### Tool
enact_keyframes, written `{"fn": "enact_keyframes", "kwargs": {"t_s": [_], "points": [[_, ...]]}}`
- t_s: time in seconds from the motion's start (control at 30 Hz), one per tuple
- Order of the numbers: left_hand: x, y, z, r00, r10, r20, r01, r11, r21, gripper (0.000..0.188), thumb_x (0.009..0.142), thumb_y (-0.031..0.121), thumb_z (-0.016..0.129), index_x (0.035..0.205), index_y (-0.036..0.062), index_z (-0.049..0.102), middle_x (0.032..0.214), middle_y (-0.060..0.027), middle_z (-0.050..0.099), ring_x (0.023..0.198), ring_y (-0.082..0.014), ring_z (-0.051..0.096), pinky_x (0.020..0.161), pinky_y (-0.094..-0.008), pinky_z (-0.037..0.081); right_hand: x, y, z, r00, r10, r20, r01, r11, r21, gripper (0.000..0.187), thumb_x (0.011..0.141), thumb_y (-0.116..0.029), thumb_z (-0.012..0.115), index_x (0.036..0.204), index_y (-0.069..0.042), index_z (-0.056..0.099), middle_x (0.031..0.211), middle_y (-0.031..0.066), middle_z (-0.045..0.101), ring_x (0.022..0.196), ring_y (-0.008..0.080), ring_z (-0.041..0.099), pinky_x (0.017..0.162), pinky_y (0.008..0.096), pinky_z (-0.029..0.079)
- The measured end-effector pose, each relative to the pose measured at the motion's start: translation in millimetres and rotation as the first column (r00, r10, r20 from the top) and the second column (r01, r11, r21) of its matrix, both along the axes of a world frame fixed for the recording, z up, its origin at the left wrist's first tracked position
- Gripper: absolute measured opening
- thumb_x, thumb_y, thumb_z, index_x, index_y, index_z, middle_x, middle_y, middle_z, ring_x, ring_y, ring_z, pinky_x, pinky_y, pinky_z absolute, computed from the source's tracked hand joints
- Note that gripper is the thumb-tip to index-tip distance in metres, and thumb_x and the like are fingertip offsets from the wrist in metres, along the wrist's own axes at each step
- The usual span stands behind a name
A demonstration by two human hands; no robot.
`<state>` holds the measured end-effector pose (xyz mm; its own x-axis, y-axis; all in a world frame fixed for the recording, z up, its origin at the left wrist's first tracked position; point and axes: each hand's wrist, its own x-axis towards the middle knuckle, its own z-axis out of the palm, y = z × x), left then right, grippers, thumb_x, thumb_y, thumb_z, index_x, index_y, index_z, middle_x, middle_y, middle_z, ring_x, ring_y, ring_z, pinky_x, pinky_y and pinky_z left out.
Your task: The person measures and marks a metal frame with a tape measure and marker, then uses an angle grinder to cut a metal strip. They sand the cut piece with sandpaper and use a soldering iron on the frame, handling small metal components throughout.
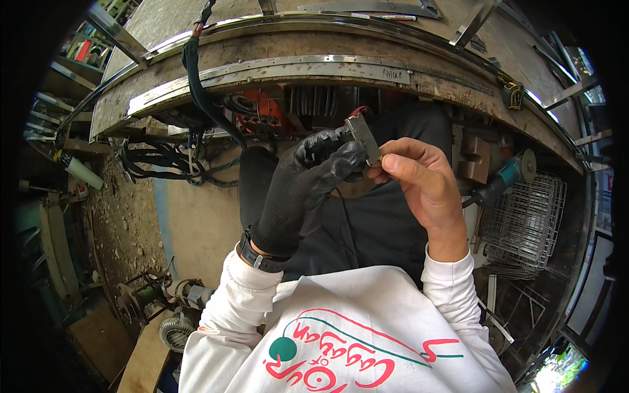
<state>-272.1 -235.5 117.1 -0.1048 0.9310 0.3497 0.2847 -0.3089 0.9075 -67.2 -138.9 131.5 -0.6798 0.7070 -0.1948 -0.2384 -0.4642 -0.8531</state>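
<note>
My left hand point(298, 187), in a black work glove with a watch strap at the wrist, is raised above my lap. Its fingers and thumb grip a small flat grey metal plate point(364, 139) with a notched or hinged-looking edge. My bare right hand point(426, 183) meets the plate's lower right corner, thumb and fingertips pinched together there. Whatever lies between those fingertips is too small and covered to make out. Behind the plate a bit of red shows under the bench.
A worn wooden workbench point(262, 56) with a metal edge strip point(301, 67) spans the front. On it lies a yellow-black tape measure point(512, 95). An angle grinder point(504, 180) and wire racks point(527, 219) are at right. Black cables point(157, 160) coil at left; a motor point(187, 295) stands lower left.
</note>
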Motion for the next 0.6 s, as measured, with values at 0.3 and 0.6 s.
{"fn": "enact_keyframes", "kwargs": {"t_s": [0.3,0.6], "points": [[7.7,1.0,22.4,0.845,0.169,0.507,0.062,0.912,-0.406,0.021,0.103,0.014,0.070,0.118,0.0000,0.073,0.099,-0.0006,0.073,0.089,-0.0045,0.064,0.077,-0.0223,0.051,2.2,8.5,9.6,0.994,0.021,0.110,-0.040,0.984,0.176,0.021,0.096,-0.016,0.077,0.107,0.001,0.078,0.097,0.0092,0.079,0.089,0.0126,0.073,0.083,0.0246,0.055],[6.2,5.6,32.1,0.869,0.171,0.464,0.074,0.883,-0.463,0.019,0.099,0.012,0.071,0.112,-0.0010,0.073,0.091,0.0001,0.073,0.080,-0.0039,0.062,0.070,-0.0228,0.050,-9.0,7.8,15.8,0.993,-0.025,0.112,-0.002,0.973,0.232,0.017,0.091,-0.011,0.083,0.104,-0.001,0.077,0.093,0.0047,0.076,0.087,0.0091,0.070,0.081,0.0235,0.054]]}}
